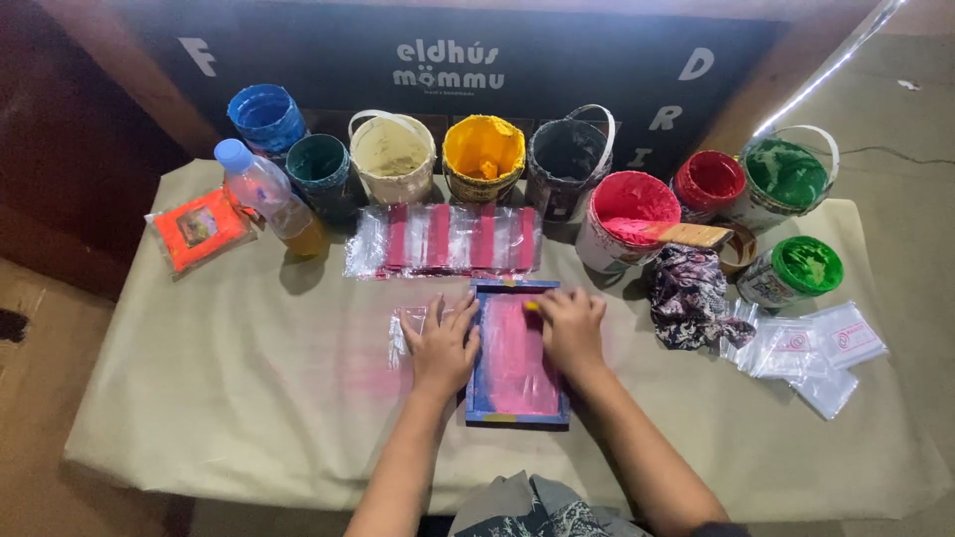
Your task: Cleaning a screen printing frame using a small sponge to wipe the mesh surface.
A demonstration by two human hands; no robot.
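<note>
Behind the frame [517, 355] (blue-edged), paint buckets [483, 155].

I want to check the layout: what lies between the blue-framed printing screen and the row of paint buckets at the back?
In the head view, a row of clear plastic bags with pink stripes lies between the blue-framed screen and the paint buckets.

Hidden under right hand [571, 328]: upper right part of pink screen frame [516, 358]. Cut off at bottom edge: both forearms, patterned cloth in lap [537, 509].
</note>
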